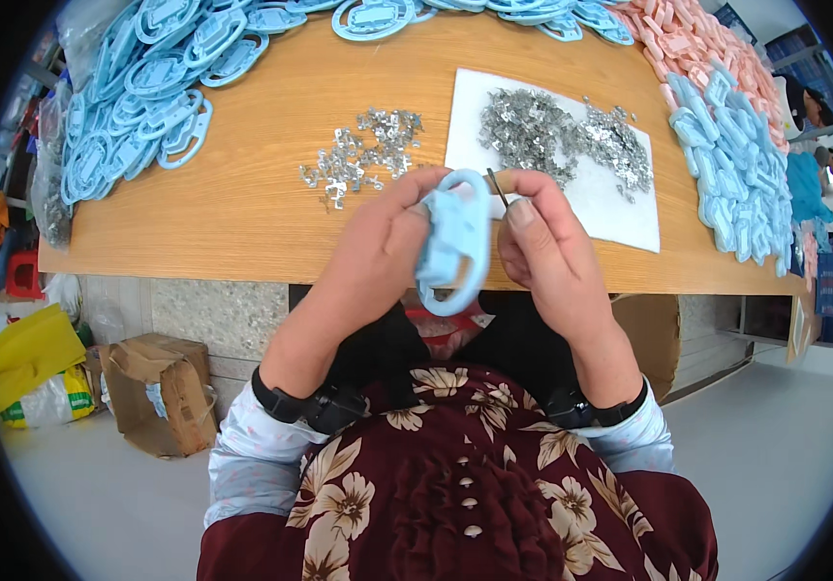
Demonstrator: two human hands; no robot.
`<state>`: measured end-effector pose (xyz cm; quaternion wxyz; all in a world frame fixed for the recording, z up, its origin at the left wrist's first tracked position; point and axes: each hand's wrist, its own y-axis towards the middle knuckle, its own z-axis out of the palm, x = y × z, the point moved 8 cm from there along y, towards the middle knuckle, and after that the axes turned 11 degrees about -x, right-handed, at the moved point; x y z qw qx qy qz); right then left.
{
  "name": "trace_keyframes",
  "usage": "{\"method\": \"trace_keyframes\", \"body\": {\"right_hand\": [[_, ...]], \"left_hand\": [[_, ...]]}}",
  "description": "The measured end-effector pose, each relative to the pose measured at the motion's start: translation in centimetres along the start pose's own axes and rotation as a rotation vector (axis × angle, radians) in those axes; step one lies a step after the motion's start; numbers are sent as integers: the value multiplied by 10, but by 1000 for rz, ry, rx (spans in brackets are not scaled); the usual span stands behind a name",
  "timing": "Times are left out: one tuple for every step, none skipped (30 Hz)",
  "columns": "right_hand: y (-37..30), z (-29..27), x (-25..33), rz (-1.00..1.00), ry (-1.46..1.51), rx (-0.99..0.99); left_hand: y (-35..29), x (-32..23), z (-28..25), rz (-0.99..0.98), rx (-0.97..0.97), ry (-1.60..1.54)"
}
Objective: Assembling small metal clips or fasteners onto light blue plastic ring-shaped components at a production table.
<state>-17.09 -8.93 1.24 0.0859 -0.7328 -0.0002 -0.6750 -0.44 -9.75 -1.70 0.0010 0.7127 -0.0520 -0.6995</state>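
Note:
My left hand (378,247) grips a light blue plastic oval frame part (470,242), held upright on its edge above the front of the table. A thin dark metal tool (498,188), perhaps tweezers, is pinched between the thumb and fingers of my right hand (547,242). Its tip points up beside the blue part's upper rim. Small silver metal clips (339,167) lie loose on the wood beyond my left hand. Larger heaps of metal pieces (531,131) rest on a white sheet (552,211) beyond my right hand. My left fingertips are partly hidden behind the part.
Blue oval parts (131,107) pile up at the left and far edge of the wooden table (242,165). Smaller blue pieces (731,174) and pink pieces (717,48) lie heaped at the right. A cardboard box (160,397) and yellow bag (34,358) stand on the floor.

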Motion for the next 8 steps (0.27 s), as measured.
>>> {"method": "trace_keyframes", "body": {"right_hand": [[-1, -1, 1, -40, -21, -34], [-2, 0, 5, -131, -146, -78], [-2, 2, 9, -221, -271, -123], [-6, 9, 24, -388, -328, -135], [-6, 12, 22, -405, -309, -116], [-4, 14, 17, -422, -290, -98], [-3, 16, 13, -439, -275, -77], [-2, 19, 12, -461, -249, -56]], "left_hand": [[0, 13, 4, -225, 11, -307], [-3, 10, 10, -317, 38, -513], [-2, 7, 10, -308, 26, -525], [-3, 5, 11, -300, 14, -542], [-3, 3, 11, -293, 2, -559], [-2, 4, 11, -291, 35, -654], [-2, 5, 11, -311, 27, -711], [-3, 6, 11, -332, 18, -767]]}}
